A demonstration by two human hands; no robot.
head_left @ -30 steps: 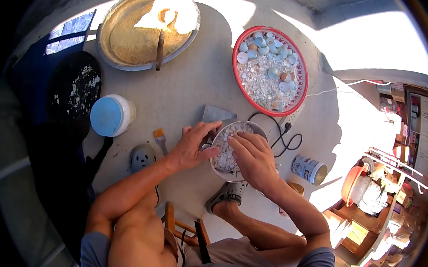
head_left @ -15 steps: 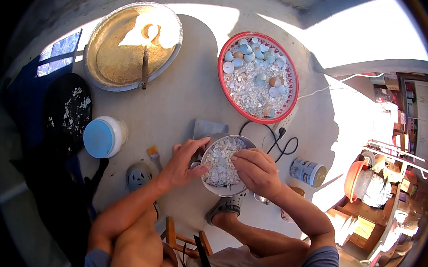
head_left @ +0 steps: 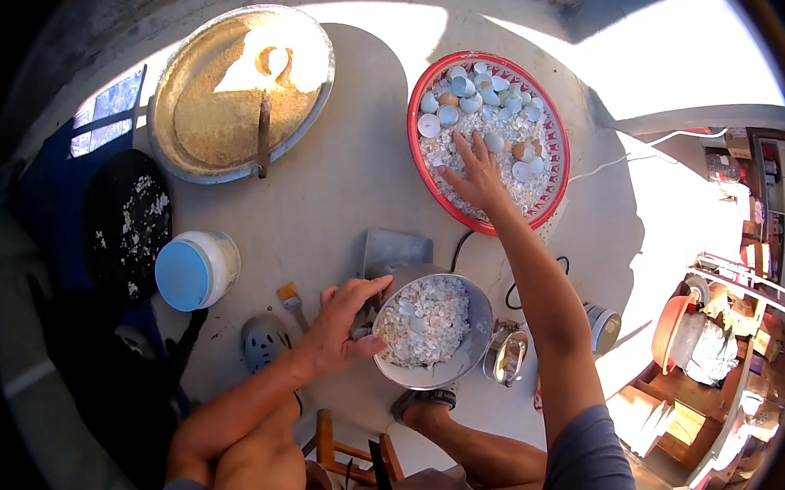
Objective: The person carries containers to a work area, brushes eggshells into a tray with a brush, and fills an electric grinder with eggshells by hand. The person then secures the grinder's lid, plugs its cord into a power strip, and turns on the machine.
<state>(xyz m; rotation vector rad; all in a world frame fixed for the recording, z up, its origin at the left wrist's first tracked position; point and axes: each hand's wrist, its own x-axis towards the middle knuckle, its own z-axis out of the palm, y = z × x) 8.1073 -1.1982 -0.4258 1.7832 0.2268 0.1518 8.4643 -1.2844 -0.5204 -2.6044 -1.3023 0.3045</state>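
My right hand [head_left: 478,174] reaches into the red basket [head_left: 556,169], fingers spread over crushed eggshells [head_left: 433,149] and close to whole shell halves [head_left: 494,142]. It appears to hold nothing. My left hand [head_left: 339,326] grips the left side of a round metal container [head_left: 471,347], thumb and forefinger at its rim; part of this grip is hidden. Inside the container lies a heap of broken eggshell pieces [head_left: 429,318].
A large metal basin [head_left: 163,135] of yellowish meal with a handled tool [head_left: 264,132] stands far left. Near it are a blue-lidded tub [head_left: 183,269], a brush [head_left: 292,302] and a black animal [head_left: 101,381]. A shiny metal part [head_left: 506,356] and a can [head_left: 603,327] lie right.
My right hand has left the metal container and stretched forward into the red basket, its fingers now spread. My left hand stays at the container's side. The view has shifted slightly.
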